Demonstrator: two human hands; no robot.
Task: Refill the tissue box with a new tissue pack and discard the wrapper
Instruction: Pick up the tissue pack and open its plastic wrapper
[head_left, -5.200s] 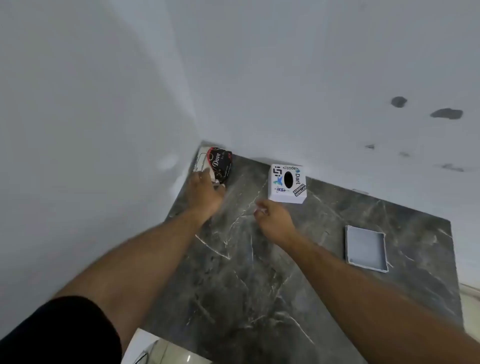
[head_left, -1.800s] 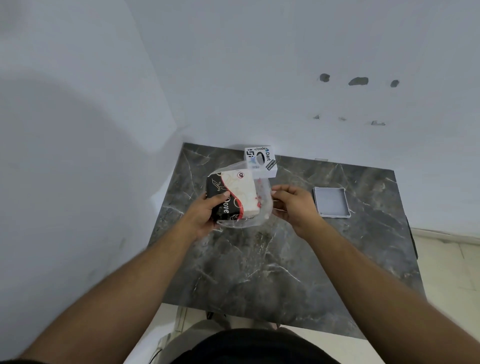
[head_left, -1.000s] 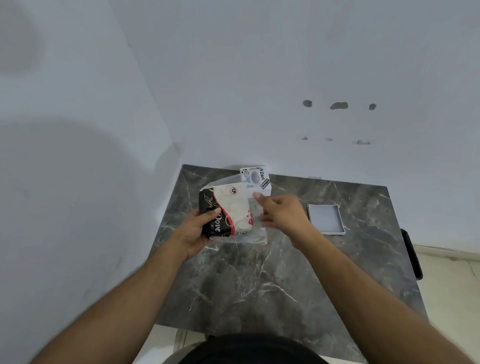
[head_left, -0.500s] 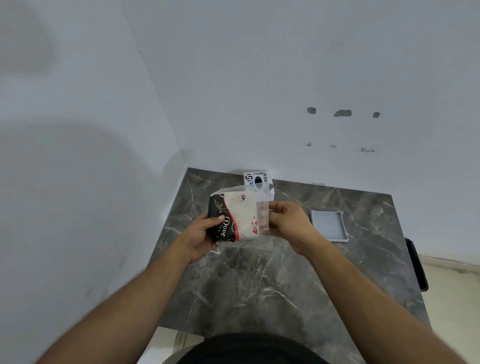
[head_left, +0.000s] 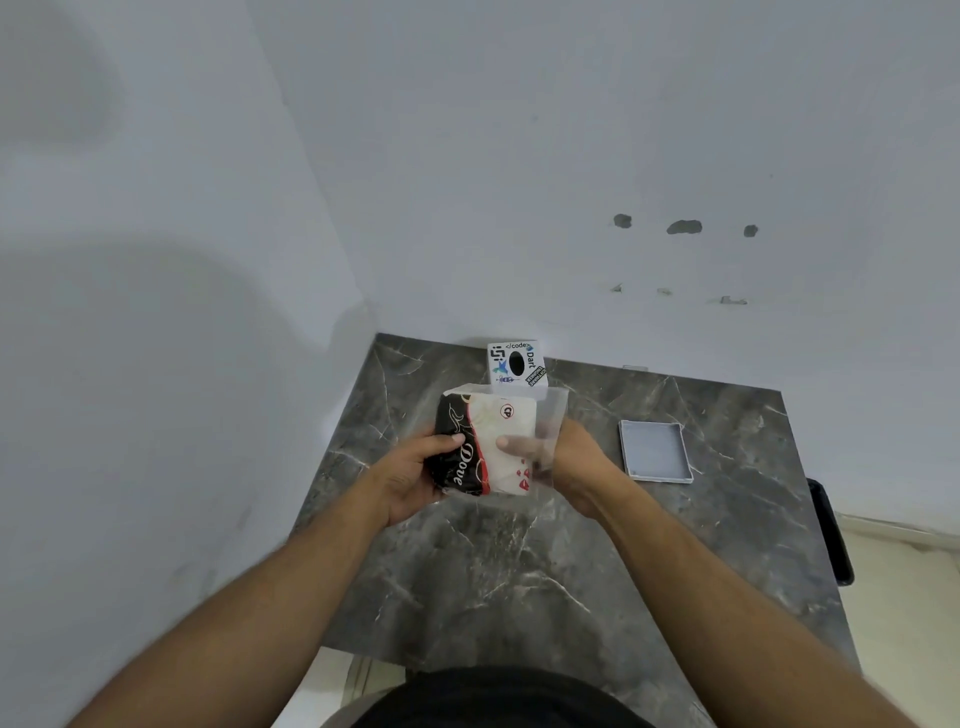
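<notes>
I hold a tissue pack (head_left: 488, 447), black, red and white with "Dove" printed on it, above the middle of the marble table (head_left: 519, 571). It sits inside a clear plastic wrapper (head_left: 550, 410) whose open end points to the right. My left hand (head_left: 410, 473) grips the pack's black end. My right hand (head_left: 561, 457) has its fingers inside the wrapper's opening, touching the pack's white end. The white tissue box (head_left: 517, 362), covered with stickers and with a dark oval opening, stands at the back of the table by the wall.
The box's flat grey lid (head_left: 655, 451) lies open side up to the right of my hands. A dark object (head_left: 831, 530) sticks out past the table's right edge. White walls close in the table at the back and left.
My right hand moved from pinching the wrapper's edge to reaching inside the opening, onto the pack. Earlier the pack was picked up from the far left corner of the table.
</notes>
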